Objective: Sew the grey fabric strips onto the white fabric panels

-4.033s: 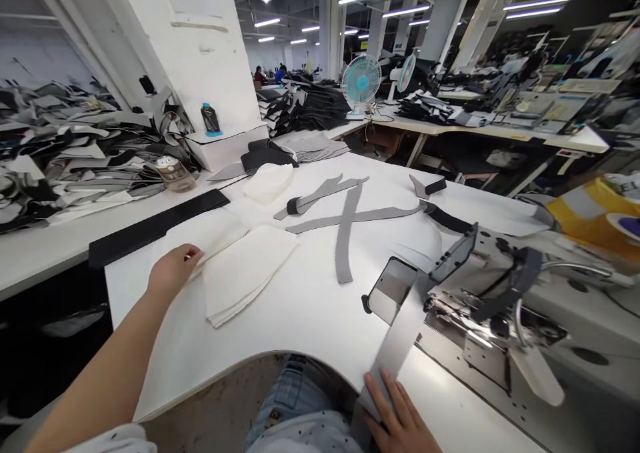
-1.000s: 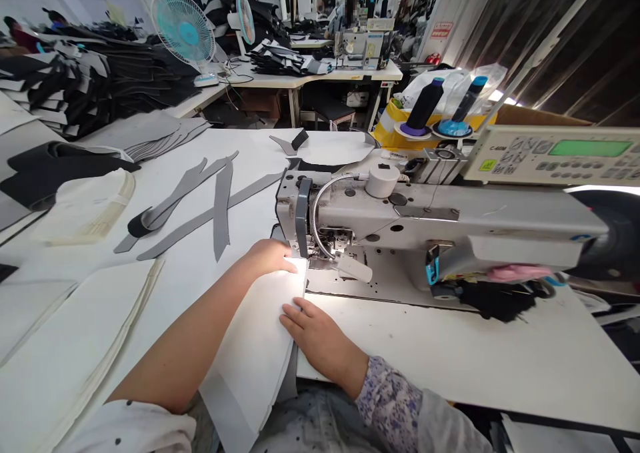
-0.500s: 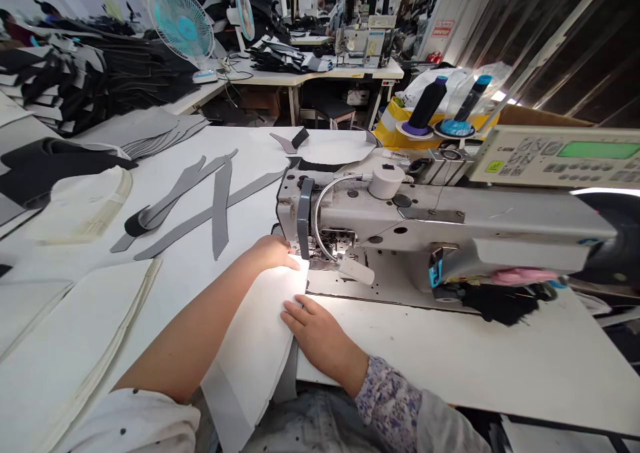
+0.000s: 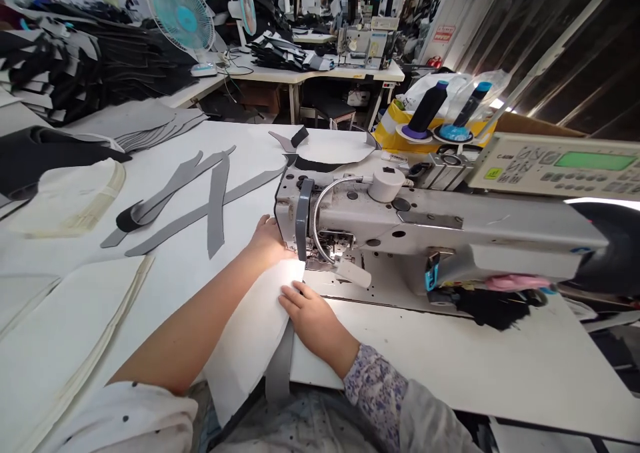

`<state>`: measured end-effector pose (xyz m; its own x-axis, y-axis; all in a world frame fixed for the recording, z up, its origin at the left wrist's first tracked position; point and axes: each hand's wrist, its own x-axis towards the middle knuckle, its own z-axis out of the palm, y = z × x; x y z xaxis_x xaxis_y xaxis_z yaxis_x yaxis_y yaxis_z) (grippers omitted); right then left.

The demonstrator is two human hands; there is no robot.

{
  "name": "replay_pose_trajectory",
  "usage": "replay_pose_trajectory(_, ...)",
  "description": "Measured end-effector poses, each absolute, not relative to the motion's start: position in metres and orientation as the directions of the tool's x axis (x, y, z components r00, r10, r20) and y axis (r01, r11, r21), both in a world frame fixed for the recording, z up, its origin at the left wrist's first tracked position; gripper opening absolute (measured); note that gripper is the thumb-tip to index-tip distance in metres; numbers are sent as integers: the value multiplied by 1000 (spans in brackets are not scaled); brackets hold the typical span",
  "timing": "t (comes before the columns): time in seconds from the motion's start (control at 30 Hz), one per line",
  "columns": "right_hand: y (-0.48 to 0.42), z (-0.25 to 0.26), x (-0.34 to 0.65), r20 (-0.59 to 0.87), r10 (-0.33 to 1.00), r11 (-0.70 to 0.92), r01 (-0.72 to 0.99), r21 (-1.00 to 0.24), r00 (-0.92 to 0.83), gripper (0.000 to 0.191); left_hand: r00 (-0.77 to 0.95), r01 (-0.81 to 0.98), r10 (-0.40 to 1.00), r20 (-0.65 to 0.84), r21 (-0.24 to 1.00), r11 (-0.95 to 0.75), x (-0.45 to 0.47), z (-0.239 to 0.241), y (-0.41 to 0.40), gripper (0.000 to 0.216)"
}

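Observation:
A white fabric panel (image 4: 250, 333) with a grey strip (image 4: 280, 366) under its right edge lies before the needle of the grey sewing machine (image 4: 400, 229). My left hand (image 4: 267, 239) rests on the panel's far end, right beside the machine head; its fingers are hidden against the machine. My right hand (image 4: 310, 316) lies flat on the panel's right edge, fingers stretched toward the presser foot. The panel's near end hangs off the table over my lap.
Several grey strips (image 4: 200, 196) lie crossed on the white table (image 4: 500, 366). White panels are stacked at the near left (image 4: 60, 333) and far left (image 4: 70, 196). Thread cones (image 4: 427, 109) and a control panel (image 4: 560, 166) stand behind the machine. Fans and another workstation are further back.
Four seconds ago my left hand was at the white stack and my right held a grey strip. Over the last second both hands slid the panel forward toward the needle.

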<state>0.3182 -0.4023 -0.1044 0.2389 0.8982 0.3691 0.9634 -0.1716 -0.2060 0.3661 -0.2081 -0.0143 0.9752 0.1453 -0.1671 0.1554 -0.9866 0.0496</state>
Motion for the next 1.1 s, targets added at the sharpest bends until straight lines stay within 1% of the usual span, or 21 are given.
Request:
replay_pose_trajectory(0.03, -401, -106, 320, 373, 892, -180, 957, -225, 256, 36, 987, 135, 131, -91, 43, -990, 351, -14, -213, 25)
replay_pose_trajectory(0.07, -400, -107, 321, 380, 885, -183, 951, -248, 269, 35, 988, 149, 147, -43, 58, -987, 331, -13, -219, 21)
replay_pose_trajectory(0.1, -400, -108, 322, 389, 879, -179, 946, -271, 278, 35, 983, 180, 175, -52, 103, -978, 309, -13, -226, 19)
replay_pose_trajectory(0.13, -399, -109, 323, 397, 873, -171, 941, -291, 282, 34, 969, 239, 223, -110, 169, -956, 285, -14, -235, 22)
replay_pose_trajectory(0.17, -399, -109, 324, 406, 870, -159, 939, -304, 279, 34, 957, 266, 230, -174, 220, -939, 261, -16, -245, 29)
replay_pose_trajectory(0.2, -399, -109, 324, 409, 870, -148, 937, -316, 276, 35, 951, 274, 226, -212, 232, -934, 239, -18, -255, 36)
replay_pose_trajectory(0.23, -399, -109, 325, 411, 869, -144, 934, -327, 277, 36, 944, 282, 229, -238, 224, -933, 221, -21, -265, 39)
replay_pose_trajectory(0.27, -399, -107, 326, 410, 866, -146, 930, -338, 285, 37, 939, 290, 235, -252, 209, -934, 207, -24, -274, 35)
replay_pose_trajectory(0.33, -400, -102, 326, 414, 856, -158, 919, -360, 309, 38, 925, 322, 271, -266, 169, -932, 192, -28, -288, 15)
replay_pose_trajectory(0.37, -402, -98, 324, 419, 845, -171, 911, -375, 331, 38, 919, 337, 287, -272, 160, -928, 190, -29, -292, 9)
replay_pose_trajectory(0.4, -405, -94, 321, 420, 830, -195, 896, -399, 368, 37, 914, 348, 297, -275, 159, -924, 191, -30, -294, 13)
replay_pose_trajectory(0.5, -422, -84, 299, 369, 791, -277, 823, -497, 489, 19, 921, 337, 282, -270, 187, -923, 199, -30, -292, 15)
replay_pose_trajectory(0.53, -430, -83, 290, 345, 799, -279, 811, -515, 493, 12, 924, 328, 271, -269, 195, -924, 202, -30, -290, 15)
replay_pose_trajectory(0.57, -437, -83, 280, 340, 829, -238, 830, -504, 444, 8, 925, 323, 265, -272, 196, -926, 205, -31, -289, 15)
replay_pose_trajectory(0.6, -444, -84, 270, 350, 853, -190, 855, -482, 387, 8, 924, 320, 261, -278, 191, -928, 207, -31, -287, 14)
replay_pose_trajectory(0.67, -455, -88, 256, 382, 864, -144, 888, -437, 328, 14, 919, 323, 268, -291, 162, -932, 211, -32, -286, 15)
replay_pose_trajectory(0.73, -460, -92, 250, 393, 855, -155, 892, -425, 337, 15, 914, 330, 283, -291, 127, -935, 214, -32, -288, 16)
replay_pose_trajectory(0.83, -460, -93, 252, 381, 848, -183, 878, -442, 369, 12, 908, 331, 290, -302, 94, -939, 220, -29, -291, 17)
replay_pose_trajectory(0.97, -457, -92, 258, 392, 835, -190, 871, -453, 386, 13, 893, 333, 296, -338, 56, -941, 227, -24, -294, 18)
replay_pose_trajectory(1.1, -457, -95, 258, 412, 828, -180, 877, -445, 380, 13, 901, 313, 283, -329, 43, -949, 234, -24, -293, 19)
